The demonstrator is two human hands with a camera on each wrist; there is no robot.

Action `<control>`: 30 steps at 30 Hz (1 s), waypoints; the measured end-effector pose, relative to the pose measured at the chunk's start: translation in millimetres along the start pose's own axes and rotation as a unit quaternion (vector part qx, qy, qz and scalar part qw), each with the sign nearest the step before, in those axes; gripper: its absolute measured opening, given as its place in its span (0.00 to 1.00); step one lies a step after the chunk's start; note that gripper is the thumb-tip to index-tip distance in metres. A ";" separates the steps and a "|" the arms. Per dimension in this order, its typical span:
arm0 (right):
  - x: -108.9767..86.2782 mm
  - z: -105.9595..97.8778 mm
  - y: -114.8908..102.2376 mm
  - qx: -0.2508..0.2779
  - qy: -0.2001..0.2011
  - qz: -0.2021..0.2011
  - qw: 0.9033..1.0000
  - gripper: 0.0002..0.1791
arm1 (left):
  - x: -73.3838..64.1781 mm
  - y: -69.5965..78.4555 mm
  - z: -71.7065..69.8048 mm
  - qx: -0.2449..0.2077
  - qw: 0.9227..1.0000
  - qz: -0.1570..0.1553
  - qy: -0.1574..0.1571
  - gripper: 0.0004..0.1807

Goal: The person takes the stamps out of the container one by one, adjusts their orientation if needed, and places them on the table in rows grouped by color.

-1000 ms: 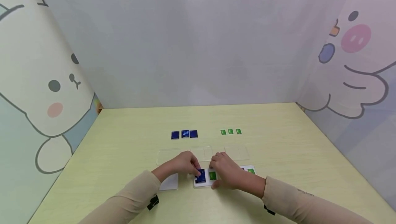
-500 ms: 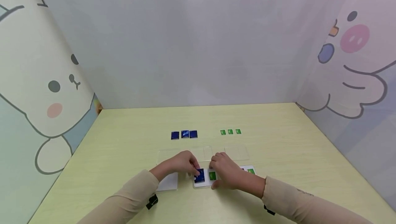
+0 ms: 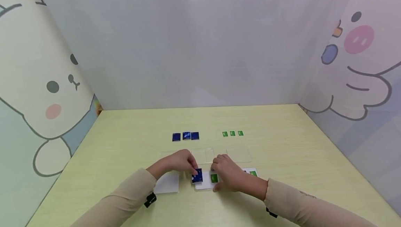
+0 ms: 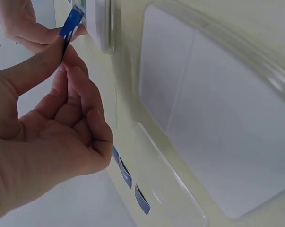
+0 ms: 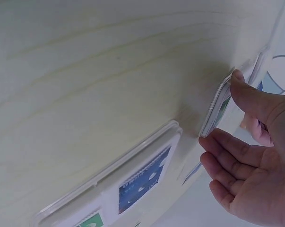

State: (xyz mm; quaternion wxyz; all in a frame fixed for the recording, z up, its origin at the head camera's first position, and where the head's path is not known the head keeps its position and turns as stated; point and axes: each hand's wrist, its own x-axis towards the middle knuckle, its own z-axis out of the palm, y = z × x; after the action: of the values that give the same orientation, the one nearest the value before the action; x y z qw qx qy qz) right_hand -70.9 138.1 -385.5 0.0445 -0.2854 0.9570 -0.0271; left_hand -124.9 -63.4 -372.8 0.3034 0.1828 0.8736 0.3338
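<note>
My left hand [image 3: 181, 160] pinches a dark blue stamp [image 3: 197, 176] between thumb and fingers, at the left end of a clear case with a white insert [image 3: 205, 184]. In the left wrist view this blue stamp [image 4: 72, 22] is seen nearly edge-on, tilted. A green stamp [image 3: 214, 178] lies on the white insert. Across that same case, my right hand [image 3: 228, 173] grips it, thumb on the near edge and fingertips on the far edge. The right wrist view has the right hand [image 5: 255, 165] holding the case [image 5: 212, 116] by its edges. My palm hides the case's right part.
To the left lies a white-filled case [image 3: 168, 184]. On the right, another case bears a blue stamp [image 5: 144, 182] and a green stamp [image 5: 91, 221]. Clear lids [image 3: 238, 154] lie behind. Farther back are three blue stamps [image 3: 186, 135] and three green stamps [image 3: 232, 133].
My left hand has moved left and slightly up, carrying the blue stamp off the white insert toward its left end. The right hand stays in place on the case.
</note>
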 end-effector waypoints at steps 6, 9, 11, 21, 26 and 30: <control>0.5 -0.5 -0.3 0.000 -0.003 0.003 1.000 0.31 | -2.5 0.6 -0.7 0.009 1.000 -0.025 0.014 0.03; 1.1 0.1 0.1 0.001 -0.004 0.006 1.000 0.31 | -3.0 1.3 -1.9 0.013 0.999 -0.033 0.017 0.03; 1.3 0.4 0.4 0.001 -0.004 0.007 1.000 0.31 | -3.0 1.3 -2.5 0.014 0.999 -0.036 0.017 0.03; 0.8 0.4 0.1 0.000 -0.003 0.004 1.000 0.31 | -3.1 -3.0 -2.9 0.016 0.999 -0.043 0.014 0.03; 0.5 0.5 -0.4 0.004 -0.004 0.008 1.000 0.31 | -3.5 -4.5 -6.8 0.021 0.999 -0.045 0.017 0.04; 0.3 1.5 0.3 -0.003 0.005 -0.002 1.000 0.30 | -3.5 -5.9 -10.3 0.016 0.999 -0.040 0.018 0.04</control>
State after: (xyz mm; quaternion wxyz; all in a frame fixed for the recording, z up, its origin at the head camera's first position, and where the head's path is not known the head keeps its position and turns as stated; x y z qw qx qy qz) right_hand -71.1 138.2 -387.1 0.0387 -0.2869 0.9568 -0.0256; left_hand -129.7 -74.3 -369.2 0.2975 0.1466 0.8908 0.3107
